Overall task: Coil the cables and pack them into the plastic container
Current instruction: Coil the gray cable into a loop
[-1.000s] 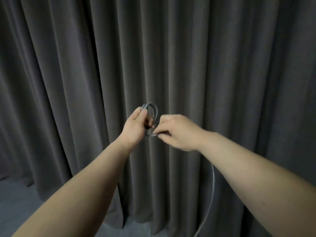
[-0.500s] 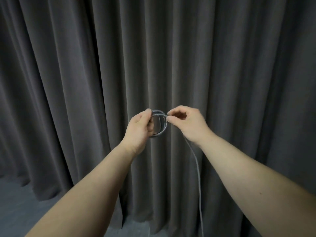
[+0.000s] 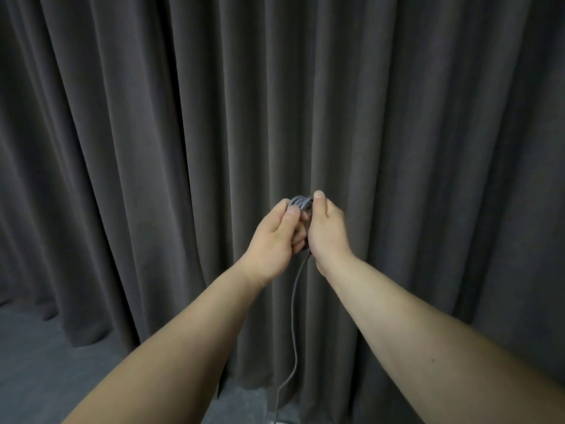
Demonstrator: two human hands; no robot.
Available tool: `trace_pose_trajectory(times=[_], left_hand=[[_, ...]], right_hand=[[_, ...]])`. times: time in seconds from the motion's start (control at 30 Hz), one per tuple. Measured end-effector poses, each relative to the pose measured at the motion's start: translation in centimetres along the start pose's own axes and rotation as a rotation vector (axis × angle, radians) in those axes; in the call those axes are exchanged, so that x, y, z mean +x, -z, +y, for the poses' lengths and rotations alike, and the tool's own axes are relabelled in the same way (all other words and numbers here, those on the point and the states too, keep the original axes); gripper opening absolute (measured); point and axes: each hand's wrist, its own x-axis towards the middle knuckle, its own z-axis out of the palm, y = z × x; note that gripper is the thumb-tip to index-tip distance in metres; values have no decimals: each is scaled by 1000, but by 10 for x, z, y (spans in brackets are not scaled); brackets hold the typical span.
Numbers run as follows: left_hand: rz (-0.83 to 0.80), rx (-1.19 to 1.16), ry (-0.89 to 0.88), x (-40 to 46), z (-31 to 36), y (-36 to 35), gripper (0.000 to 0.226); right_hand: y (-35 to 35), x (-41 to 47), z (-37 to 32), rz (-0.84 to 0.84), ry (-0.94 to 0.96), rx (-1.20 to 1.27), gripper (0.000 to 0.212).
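Two bare forearms reach forward at chest height in front of a dark grey pleated curtain (image 3: 122,148). Between the hands sits a small coil of grey braided cable (image 3: 301,202), several loops stacked together. The left hand (image 3: 275,237) grips the coil, thumb pressed on its near edge and fingers curled round behind. The right hand (image 3: 325,231) closes in from the other side, thumb upright against the top of the loops; its fingers are hidden behind the coil, so exactly how they pinch it cannot be told. A loose tail of the cable (image 3: 294,316) hangs from under the hands down toward the grey floor (image 3: 36,362), leaving the view at the bottom edge. The coiling looks partly done, with that tail left to wind. No plastic container is in view, so packing appears not yet begun
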Motion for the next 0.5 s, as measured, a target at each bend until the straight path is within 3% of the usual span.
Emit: trace_pose_trajectory(times=[0.27, 0.37, 0.5], left_hand=[[71, 187, -59, -6, 0, -8, 20], [125, 111, -60, -4, 6, -11, 26], [190, 232, -89, -2, 4, -10, 27]], right_hand=[[24, -5, 1, -32, 277, -180, 35], [32, -6, 9, -166, 281, -283, 17], [38, -8, 12, -169, 290, -355, 22]])
